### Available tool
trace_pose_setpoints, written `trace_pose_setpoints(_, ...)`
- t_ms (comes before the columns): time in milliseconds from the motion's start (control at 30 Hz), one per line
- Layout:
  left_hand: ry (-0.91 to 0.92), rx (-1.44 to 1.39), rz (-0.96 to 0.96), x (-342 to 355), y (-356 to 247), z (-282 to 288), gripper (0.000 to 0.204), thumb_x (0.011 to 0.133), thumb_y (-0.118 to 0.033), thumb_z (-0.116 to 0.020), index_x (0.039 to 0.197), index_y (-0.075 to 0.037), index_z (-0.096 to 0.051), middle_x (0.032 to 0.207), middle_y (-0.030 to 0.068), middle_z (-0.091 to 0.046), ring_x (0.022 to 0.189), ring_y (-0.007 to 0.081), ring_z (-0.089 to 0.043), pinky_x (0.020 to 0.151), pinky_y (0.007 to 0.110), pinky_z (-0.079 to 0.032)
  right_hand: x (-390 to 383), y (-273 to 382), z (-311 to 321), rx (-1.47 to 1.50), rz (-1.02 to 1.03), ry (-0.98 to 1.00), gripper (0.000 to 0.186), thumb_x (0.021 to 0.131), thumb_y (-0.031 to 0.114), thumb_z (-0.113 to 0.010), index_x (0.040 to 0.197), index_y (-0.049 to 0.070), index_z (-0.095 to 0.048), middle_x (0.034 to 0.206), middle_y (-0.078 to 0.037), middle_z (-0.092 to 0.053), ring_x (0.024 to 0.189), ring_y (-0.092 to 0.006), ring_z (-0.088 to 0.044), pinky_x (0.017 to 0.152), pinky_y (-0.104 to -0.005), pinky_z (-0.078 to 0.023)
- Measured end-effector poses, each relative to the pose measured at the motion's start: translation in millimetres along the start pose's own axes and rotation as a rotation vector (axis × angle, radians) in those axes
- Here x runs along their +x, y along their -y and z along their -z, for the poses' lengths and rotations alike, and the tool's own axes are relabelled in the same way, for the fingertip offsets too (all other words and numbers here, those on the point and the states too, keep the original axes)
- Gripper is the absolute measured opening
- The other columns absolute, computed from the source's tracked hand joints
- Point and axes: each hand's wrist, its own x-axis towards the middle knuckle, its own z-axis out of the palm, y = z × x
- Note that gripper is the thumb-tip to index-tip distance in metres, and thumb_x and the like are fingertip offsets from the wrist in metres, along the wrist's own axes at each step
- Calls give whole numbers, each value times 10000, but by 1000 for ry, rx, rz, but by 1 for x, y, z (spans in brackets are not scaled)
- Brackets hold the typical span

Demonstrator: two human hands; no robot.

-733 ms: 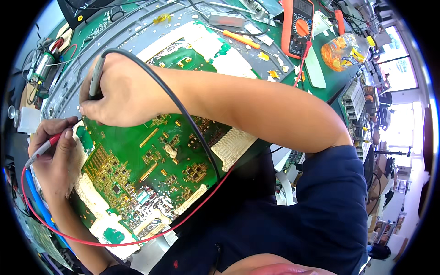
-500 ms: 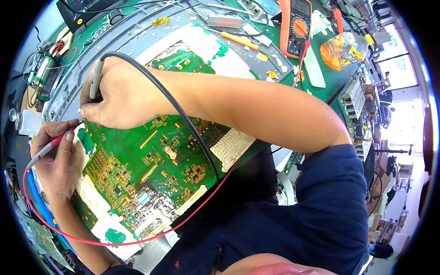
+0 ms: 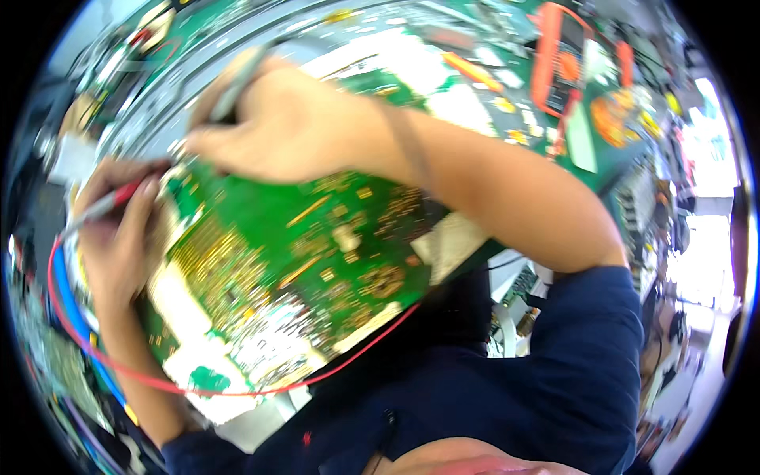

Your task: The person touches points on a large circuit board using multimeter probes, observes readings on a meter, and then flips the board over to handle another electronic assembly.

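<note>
My left hand [image 3: 115, 237] is closed around a red and grey test probe [image 3: 111, 203] at the left edge of a large green circuit board [image 3: 253, 190]. My right hand [image 3: 277, 123], blurred by motion, reaches over the board's far side and grips a second test probe [image 3: 241, 83] with a grey handle. Both hands point toward the board's far left corner, close together. Whether the probe tips touch the board cannot be made out. A cream-coloured coating covers the board's edges, and gold pads and small components spread over its middle. The red lead [image 3: 348, 364] loops across the near side.
An orange multimeter [image 3: 546, 63] lies at the far right, beside a pale strip [image 3: 582, 142] and a bottle with orange contents [image 3: 609, 119]. An orange-handled tool [image 3: 473, 71] rests behind the board. Blue cable [image 3: 67, 305] runs along my left forearm.
The whole view has shifted and blurred, so board, hands and multimeter appear farther right. My right hand sits slightly farther from my left. Both probes stay held.
</note>
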Motion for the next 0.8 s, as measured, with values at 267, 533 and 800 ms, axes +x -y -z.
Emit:
trace_pose_setpoints(267,96,97,-72,4,-4,7,136,966,-73,-694,1059,26,-702,1054,109,-762,878,133,-678,799,250,-536,0,28,11,114,-245,155,272,984,166,-638,1008,-88,-735,810,-100,-756,731,-137,-682,677,-270,-535)
trace_pose_setpoints(533,-32,23,-58,2,-9,5,135,907,-61,-760,963,48,-705,921,126,-764,852,136,-702,759,265,-546,-2,46,14,22,-254,135,259,992,155,-639,1053,-79,-733,824,-92,-746,736,-116,-677,675,-255,-540)
trace_pose_setpoints(800,-153,-4,42,0,-14,2,180,933,-136,-757,981,29,-704,833,66,-713,713,72,-593,636,213,-461,-2,40,5,61,-243,196,250,985,113,-679,1115,-100,-704,868,-118,-752,753,-118,-697,675,-236,-553)
